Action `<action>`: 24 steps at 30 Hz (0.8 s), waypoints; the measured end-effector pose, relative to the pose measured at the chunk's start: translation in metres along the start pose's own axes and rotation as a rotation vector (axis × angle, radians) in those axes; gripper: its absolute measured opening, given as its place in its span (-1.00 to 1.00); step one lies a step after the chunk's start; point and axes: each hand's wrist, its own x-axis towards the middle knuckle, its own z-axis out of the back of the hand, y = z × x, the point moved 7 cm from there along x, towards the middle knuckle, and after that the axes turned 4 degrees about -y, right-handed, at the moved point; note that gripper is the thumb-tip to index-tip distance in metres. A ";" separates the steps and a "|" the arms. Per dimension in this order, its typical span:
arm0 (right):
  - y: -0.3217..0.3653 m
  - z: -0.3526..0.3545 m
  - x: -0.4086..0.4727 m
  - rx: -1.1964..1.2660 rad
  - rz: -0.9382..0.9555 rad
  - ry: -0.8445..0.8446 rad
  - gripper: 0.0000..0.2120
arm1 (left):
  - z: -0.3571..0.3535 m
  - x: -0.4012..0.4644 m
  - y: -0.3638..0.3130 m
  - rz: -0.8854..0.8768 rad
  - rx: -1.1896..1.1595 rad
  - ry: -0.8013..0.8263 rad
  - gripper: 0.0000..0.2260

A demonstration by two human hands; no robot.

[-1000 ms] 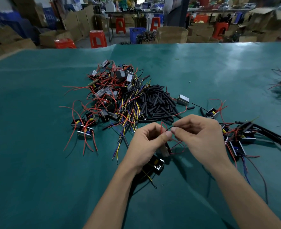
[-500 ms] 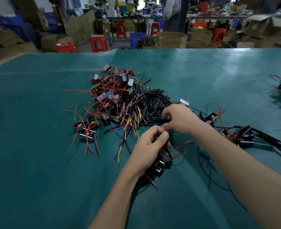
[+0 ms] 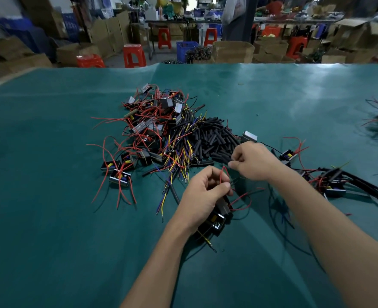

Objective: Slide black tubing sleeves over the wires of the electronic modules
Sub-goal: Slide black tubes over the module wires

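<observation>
A single head-worn wide-angle camera looks forward and down across a green table (image 3: pixel 50 196), close above the person's forearms, with workshop clutter curving along the top edge.

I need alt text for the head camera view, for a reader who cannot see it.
Over a green table, the left hand holds a module's red wire while the right hand pinches a black sleeve. Behind lie a sleeve pile and wired modules.
</observation>
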 end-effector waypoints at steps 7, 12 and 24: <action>-0.023 0.010 -0.048 1.072 -0.091 -0.063 -0.91 | 0.002 0.001 0.003 -0.002 -0.029 -0.012 -0.87; -0.024 0.003 -0.076 1.406 -0.123 -0.013 -0.77 | 0.004 0.001 0.004 0.009 -0.025 -0.034 -0.83; -0.021 -0.011 -0.083 1.560 -0.248 -0.104 -0.91 | 0.006 -0.002 -0.002 0.026 -0.068 -0.091 -0.86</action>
